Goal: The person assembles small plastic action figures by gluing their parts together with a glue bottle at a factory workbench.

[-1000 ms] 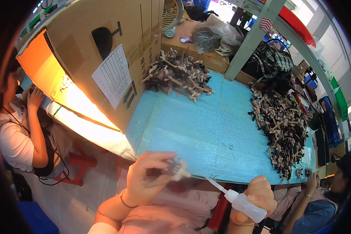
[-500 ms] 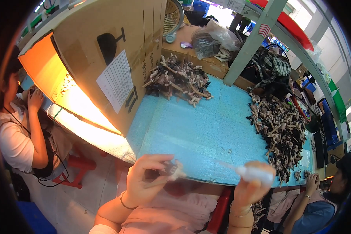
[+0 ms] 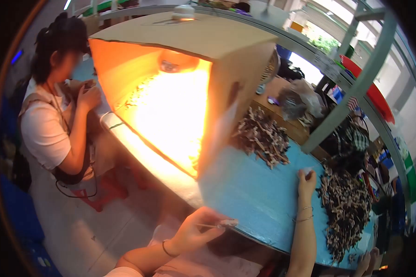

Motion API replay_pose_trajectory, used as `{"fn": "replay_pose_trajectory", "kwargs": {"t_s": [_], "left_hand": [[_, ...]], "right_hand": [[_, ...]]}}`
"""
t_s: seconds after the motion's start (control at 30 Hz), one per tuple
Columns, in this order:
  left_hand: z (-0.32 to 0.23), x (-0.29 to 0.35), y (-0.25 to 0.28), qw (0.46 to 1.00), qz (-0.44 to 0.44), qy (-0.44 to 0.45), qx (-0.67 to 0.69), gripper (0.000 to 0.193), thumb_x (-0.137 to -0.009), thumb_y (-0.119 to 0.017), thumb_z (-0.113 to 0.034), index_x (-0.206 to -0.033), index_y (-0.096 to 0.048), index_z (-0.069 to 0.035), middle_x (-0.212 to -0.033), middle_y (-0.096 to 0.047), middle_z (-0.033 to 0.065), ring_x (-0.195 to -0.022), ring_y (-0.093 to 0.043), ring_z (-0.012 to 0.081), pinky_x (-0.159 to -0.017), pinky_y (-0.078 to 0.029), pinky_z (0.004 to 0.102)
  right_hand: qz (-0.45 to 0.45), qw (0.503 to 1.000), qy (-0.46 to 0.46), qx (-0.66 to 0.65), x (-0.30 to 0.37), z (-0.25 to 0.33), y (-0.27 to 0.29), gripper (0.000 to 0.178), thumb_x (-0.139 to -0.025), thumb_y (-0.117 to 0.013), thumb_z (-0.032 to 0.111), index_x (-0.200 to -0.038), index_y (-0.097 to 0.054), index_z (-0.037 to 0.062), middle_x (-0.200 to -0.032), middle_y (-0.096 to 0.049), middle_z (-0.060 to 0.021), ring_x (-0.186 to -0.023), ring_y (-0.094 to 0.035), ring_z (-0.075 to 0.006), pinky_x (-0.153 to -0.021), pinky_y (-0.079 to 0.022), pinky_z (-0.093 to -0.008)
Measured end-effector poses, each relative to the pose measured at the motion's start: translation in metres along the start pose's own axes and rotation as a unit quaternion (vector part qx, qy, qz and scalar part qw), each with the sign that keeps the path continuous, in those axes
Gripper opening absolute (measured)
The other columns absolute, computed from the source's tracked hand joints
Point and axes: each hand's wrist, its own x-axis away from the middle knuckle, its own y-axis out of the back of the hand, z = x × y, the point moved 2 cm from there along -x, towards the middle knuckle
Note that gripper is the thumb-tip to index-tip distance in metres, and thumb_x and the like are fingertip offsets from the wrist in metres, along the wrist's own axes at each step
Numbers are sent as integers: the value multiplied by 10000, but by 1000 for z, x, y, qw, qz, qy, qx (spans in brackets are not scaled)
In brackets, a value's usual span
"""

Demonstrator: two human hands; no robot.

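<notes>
My left hand [image 3: 199, 231] is in front of the table's near edge. Its thumb and fingers pinch a small pale-and-brown figurine part [image 3: 229, 222], with a thin stick-like piece pointing back toward the palm. Reaching far over the blue table top [image 3: 249, 194], my right hand [image 3: 306, 182] is closed around a white squeeze bottle [image 3: 308, 171]. Fingers hide most of that bottle. The hand is between a far pile of small figurine parts [image 3: 263, 138] and a larger pile [image 3: 345, 207] on the right.
A cardboard box [image 3: 245, 60] with a bright lamp [image 3: 178, 62] inside stands left on the table, its open side glowing. A person [image 3: 55, 134] sits beyond it on the left. A grey metal post [image 3: 342, 101] rises behind the table. Another person's hands [image 3: 367, 261] show at lower right.
My right hand has moved from near my body out over the table with the bottle. My left hand still pinches the figurine part. The view has turned left, showing the lit box.
</notes>
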Motion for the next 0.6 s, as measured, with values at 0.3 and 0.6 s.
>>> {"fn": "replay_pose_trajectory", "kwargs": {"t_s": [0.3, 0.6], "left_hand": [[-9, 28, 42, 992, 18, -50, 113, 235, -861, -568, -4, -1065, -452, -19, -1110, -573, 155, -1122, -527, 258, -967, -403, 402], [-49, 49, 57, 977, 4, -139, 160, 225, -889, -578, -189, -996, -460, -31, -997, -579, 299, -890, -572, 264, -820, -456, 365]], "right_hand": [[-60, 951, 297, 65, 101, 139, -11, 270, -851, -565, 120, -1087, -493, 10, -1005, -507, -126, -962, -493, -263, -845, -376, -407], [231, 739, 593, 220, 227, 275, -183, 232, -792, -509, 111, -998, -576, 27, -1063, -532, -110, -848, -525, -216, -719, -397, -333]]}}
